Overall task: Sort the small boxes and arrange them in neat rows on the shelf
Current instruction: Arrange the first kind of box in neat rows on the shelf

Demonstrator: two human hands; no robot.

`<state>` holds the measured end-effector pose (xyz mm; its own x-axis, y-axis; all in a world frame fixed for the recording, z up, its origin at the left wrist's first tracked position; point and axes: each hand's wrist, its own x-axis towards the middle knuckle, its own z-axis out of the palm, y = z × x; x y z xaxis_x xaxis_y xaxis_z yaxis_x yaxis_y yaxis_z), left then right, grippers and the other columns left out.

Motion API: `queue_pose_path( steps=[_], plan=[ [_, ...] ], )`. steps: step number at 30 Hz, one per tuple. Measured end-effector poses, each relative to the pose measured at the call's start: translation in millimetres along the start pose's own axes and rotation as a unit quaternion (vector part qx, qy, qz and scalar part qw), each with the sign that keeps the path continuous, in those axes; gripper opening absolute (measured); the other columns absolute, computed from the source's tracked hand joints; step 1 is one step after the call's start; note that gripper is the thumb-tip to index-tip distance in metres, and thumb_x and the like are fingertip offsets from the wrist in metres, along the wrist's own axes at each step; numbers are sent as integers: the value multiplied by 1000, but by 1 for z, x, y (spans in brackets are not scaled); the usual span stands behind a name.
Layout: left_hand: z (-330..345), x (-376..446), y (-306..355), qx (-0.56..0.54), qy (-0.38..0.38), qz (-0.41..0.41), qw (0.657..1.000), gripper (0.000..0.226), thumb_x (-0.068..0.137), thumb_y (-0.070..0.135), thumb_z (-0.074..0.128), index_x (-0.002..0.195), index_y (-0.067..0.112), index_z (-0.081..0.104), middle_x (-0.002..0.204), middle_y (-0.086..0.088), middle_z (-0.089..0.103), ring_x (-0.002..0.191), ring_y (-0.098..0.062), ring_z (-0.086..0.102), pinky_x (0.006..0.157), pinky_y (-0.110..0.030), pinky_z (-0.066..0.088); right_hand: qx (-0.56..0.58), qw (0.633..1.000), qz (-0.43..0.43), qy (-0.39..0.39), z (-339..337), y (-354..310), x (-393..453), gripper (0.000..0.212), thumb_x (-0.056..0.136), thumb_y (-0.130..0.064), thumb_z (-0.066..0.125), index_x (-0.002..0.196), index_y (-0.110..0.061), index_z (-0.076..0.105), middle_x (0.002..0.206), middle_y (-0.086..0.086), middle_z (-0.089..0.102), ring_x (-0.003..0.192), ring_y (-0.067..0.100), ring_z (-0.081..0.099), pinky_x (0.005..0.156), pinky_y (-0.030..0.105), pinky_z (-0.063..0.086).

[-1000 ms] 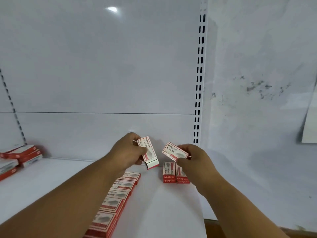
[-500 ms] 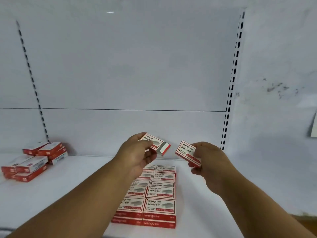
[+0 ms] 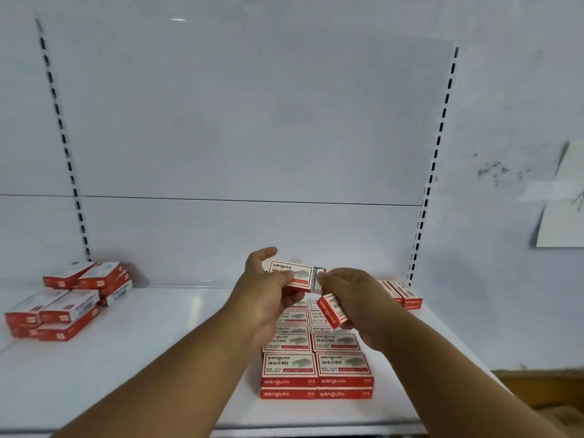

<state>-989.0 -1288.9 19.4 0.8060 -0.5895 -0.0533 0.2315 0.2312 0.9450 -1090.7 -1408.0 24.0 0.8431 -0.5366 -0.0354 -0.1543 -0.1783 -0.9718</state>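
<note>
My left hand [image 3: 268, 298] holds a small red-and-white staple box [image 3: 292, 275] flat, its inner tray slid partly out on the right. My right hand [image 3: 357, 298] grips a second staple box [image 3: 330, 312] tilted on its edge, and its fingertips touch the protruding tray of the first box. Both hands hover over two neat rows of identical boxes [image 3: 316, 365], stacked two high, on the white shelf [image 3: 164, 358]. The far end of the rows is hidden by my hands.
A loose heap of unsorted boxes [image 3: 69, 298] lies at the shelf's left end. Two more boxes [image 3: 403, 294] sit at the back right near the slotted upright [image 3: 420, 229]. A paper sheet [image 3: 562, 200] hangs on the right wall.
The view has swung left and down, showing the left pile. My hands came together, the right fingertips now touching the open end of the left box; the right box has tipped on edge.
</note>
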Motion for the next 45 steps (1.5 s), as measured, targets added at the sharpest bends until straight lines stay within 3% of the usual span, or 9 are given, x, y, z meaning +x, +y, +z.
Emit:
queue_pose_path(
  steps=[4,10,13,19,24,30,36,40,45],
  plan=[
    [-6,-7,5,10,-67,4,998,30,99,4,50,116,27,60,110,-20,68,82,-27,70,76,-37,59,-17,1000,-18,-1,6,-2,0,29,97,-35,56,93,-8,66,73,9,67,67,24,63,64,34,46],
    [-15,-8,9,26,-120,6,992,31,95,1,53,117,22,58,106,-17,70,79,-24,65,65,-33,52,47,997,-41,-43,7,-6,-2,35,92,-40,60,89,-5,62,76,14,63,69,28,62,68,39,48],
    [-18,-8,10,22,-149,-11,989,38,93,-6,52,120,21,55,103,-18,68,76,-21,65,65,-33,51,43,997,-52,-30,7,-8,-1,45,91,-43,61,99,1,59,90,24,67,80,37,67,84,51,52],
    [-21,-5,6,46,-147,-8,988,38,92,-8,55,121,17,54,95,-16,66,75,-21,64,69,-33,53,-8,998,-61,-7,7,-5,-5,35,93,-44,58,79,-12,59,75,15,65,73,34,64,72,43,45],
    [-21,-1,8,123,-119,22,985,35,92,-1,61,117,23,55,104,-9,71,85,-23,69,72,-34,55,-18,999,-25,30,2,-2,-2,44,99,-46,46,87,-7,61,78,16,67,71,28,66,71,38,49],
    [-39,4,-6,378,-76,56,921,26,91,16,66,111,27,53,105,3,68,88,-8,64,67,-24,51,-153,984,19,85,-14,17,5,16,95,-12,43,92,-15,58,89,6,67,75,18,63,58,31,48],
    [-49,10,-25,451,-106,31,886,20,87,30,70,105,28,59,106,5,67,91,-12,69,82,-32,57,-292,955,0,58,-14,36,10,7,92,-23,61,95,-23,68,94,-6,68,86,12,65,80,33,57],
    [-51,15,-25,565,-76,88,817,17,85,40,69,101,34,66,114,10,53,104,-10,55,90,-26,47,-393,917,-39,46,-13,35,8,21,95,-28,57,112,-26,70,114,-9,65,90,8,63,73,20,50],
    [-45,13,-34,577,-84,116,804,23,89,44,63,108,32,63,115,13,53,105,-7,56,88,-24,48,-408,911,-55,34,-9,37,10,26,95,-26,55,117,-27,69,120,-9,66,99,8,62,82,19,47]
  ],
)
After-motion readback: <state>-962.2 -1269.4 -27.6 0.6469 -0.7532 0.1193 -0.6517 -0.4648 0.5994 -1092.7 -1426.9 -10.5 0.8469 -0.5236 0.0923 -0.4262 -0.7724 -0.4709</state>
